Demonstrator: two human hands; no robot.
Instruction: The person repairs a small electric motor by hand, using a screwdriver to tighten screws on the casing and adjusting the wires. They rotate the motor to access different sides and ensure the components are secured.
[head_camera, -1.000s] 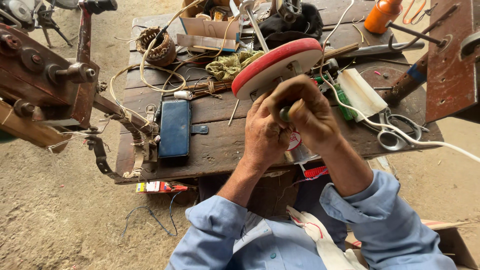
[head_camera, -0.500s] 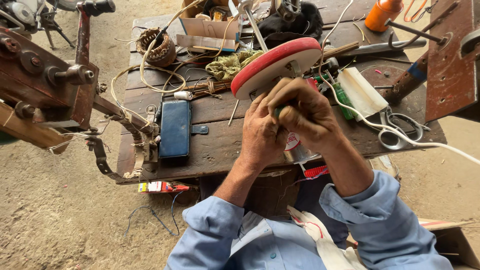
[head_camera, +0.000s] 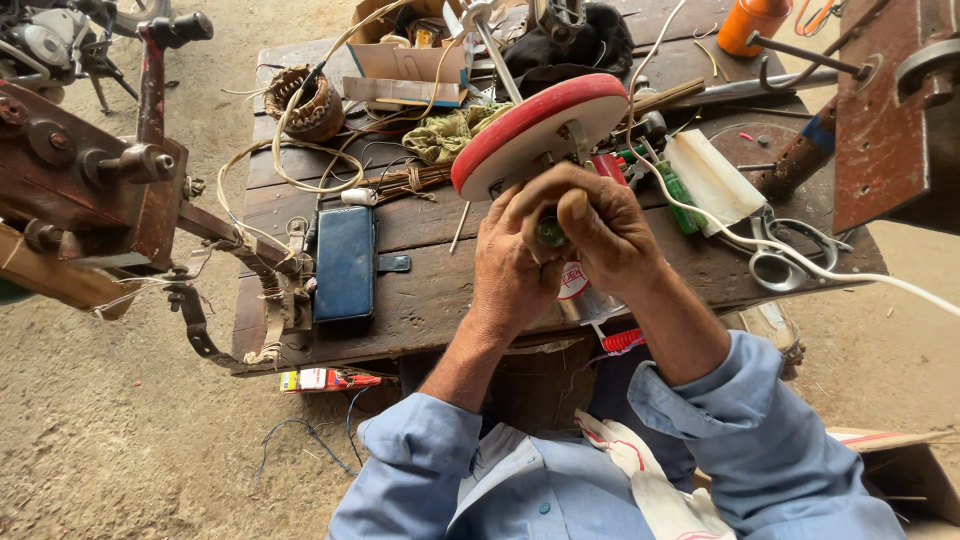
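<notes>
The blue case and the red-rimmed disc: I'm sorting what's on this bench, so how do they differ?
The blue case is rectangular; the red-rimmed disc is round. The blue case lies flat on the wooden table, untouched; the red-rimmed disc is tilted, raised above it, just over the left hand and right hand. Both are over the same table.

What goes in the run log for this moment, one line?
left hand: cupped around small green part | right hand: gripping same part | red-rimmed disc: just above hands | blue case: on wooden bench

The right hand (head_camera: 600, 225) has rolled over the small green part (head_camera: 551, 233), thumb now on top.
</notes>
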